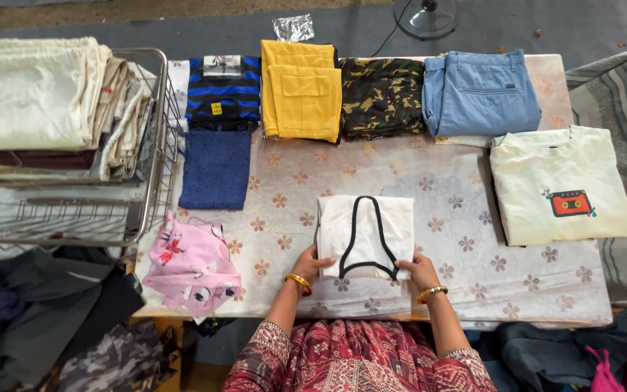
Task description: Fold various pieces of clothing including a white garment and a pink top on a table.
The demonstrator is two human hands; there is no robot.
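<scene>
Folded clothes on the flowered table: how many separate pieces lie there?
8: striped top, yellow trousers, camouflage piece, blue shorts, cream T-shirt, navy cloth, pink garment, white black-trimmed top. More may hide underneath.

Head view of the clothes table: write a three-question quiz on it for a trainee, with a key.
1. True or false: both hands touch the white garment with black trim.
2. Which folded item lies between the striped shirt and the camouflage trousers? A) blue shorts B) yellow shorts C) pink garment
3. What does the wire rack on the left hold?

Key: 1 true: left hand and right hand rest on its near corners. 2 B, the yellow shorts. 3 a stack of cream cloth.
</scene>
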